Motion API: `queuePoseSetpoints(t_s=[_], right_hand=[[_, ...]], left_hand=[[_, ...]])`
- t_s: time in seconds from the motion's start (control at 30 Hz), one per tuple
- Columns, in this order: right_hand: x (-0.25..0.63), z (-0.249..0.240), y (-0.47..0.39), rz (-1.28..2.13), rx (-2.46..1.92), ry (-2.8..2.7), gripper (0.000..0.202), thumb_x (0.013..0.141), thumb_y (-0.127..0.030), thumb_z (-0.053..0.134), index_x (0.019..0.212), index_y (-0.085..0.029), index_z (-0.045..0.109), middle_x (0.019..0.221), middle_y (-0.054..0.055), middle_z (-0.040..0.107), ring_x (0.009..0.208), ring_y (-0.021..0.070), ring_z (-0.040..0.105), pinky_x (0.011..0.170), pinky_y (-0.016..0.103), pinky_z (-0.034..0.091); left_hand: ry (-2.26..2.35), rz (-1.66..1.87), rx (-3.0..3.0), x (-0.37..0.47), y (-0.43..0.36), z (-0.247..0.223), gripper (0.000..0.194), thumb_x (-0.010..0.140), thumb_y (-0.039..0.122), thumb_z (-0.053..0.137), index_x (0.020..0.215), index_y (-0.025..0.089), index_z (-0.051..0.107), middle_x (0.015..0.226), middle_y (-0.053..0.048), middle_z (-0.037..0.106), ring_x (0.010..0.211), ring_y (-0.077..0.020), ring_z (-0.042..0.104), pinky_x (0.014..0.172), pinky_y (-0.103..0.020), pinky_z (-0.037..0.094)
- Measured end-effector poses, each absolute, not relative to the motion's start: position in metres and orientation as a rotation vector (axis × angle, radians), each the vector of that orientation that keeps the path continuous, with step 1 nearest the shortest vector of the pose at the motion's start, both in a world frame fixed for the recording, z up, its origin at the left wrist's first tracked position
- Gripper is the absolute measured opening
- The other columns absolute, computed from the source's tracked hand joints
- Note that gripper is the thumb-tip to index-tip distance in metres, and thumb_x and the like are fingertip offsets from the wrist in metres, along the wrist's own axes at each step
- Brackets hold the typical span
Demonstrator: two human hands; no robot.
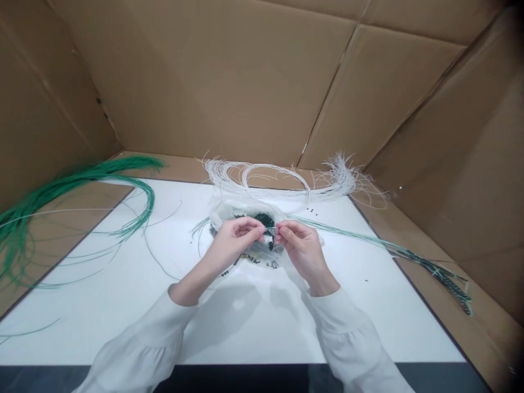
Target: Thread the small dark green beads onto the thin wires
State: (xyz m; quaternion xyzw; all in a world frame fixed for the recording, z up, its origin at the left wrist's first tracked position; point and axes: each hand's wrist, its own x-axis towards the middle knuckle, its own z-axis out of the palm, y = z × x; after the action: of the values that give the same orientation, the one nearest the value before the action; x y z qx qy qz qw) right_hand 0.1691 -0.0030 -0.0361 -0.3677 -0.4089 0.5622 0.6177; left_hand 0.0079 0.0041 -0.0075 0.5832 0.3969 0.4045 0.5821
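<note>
Over an open clear plastic bag (221, 207), my left hand (241, 234) and my right hand (301, 240) meet with fingertips pinched. A short stretch of thin green wire (269, 228) spans the small gap between them, and each hand grips an end of that stretch. Whether a small piece sits in the right fingertips is too fine to make out. Small black pieces (264, 219) lie heaped in the bag just behind the fingers. Dark printing shows on the bag's near side, partly hidden by my hands.
A large bundle of green wires (82, 177) lies at the left, and coiled white wires (278, 191) lie at the back. Green strands run right to a bunch with black pieces threaded on it (448, 281). Cardboard walls (229, 76) enclose the white table (360, 327).
</note>
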Motion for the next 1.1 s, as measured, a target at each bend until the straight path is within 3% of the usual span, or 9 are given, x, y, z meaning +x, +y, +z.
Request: queuePoseSetpoints(t_s=[0.3,0.57,1.1], right_hand=[[0.1686,-0.0340,-0.0057,1.304,-0.884,-0.956,0.014,0.062,-0.026,0.074,0.074,-0.020,0.071,0.074,0.003,0.071,0.064,0.0140,0.066,0.069,0.029,0.055],[0.1691,-0.0330,-0.0054,1.318,-0.844,-0.898,0.023,0.058,-0.018,0.076,0.079,-0.020,0.068,0.072,0.000,0.071,0.063,0.0129,0.066,0.062,0.023,0.056],[0.1680,-0.0376,-0.0048,1.414,-0.865,-0.843,0.025,0.054,-0.022,0.078,0.077,-0.020,0.069,0.076,0.001,0.071,0.067,0.0139,0.067,0.054,0.020,0.054]], left_hand=[[0.913,0.958,1.381,0.0086,0.0053,-0.0099,0.020,0.074,0.033,0.060,0.077,0.014,0.061,0.067,-0.001,0.062,0.058,-0.0107,0.053,0.054,-0.020,0.038],[0.937,0.949,1.413,0.0081,0.0057,-0.0114,0.019,0.075,0.033,0.058,0.077,0.014,0.061,0.067,-0.001,0.062,0.059,-0.0106,0.054,0.056,-0.020,0.040],[0.897,0.956,1.442,0.0084,0.0031,-0.0095,0.019,0.075,0.032,0.058,0.077,0.014,0.061,0.069,-0.003,0.062,0.065,-0.0130,0.057,0.058,-0.021,0.041]])
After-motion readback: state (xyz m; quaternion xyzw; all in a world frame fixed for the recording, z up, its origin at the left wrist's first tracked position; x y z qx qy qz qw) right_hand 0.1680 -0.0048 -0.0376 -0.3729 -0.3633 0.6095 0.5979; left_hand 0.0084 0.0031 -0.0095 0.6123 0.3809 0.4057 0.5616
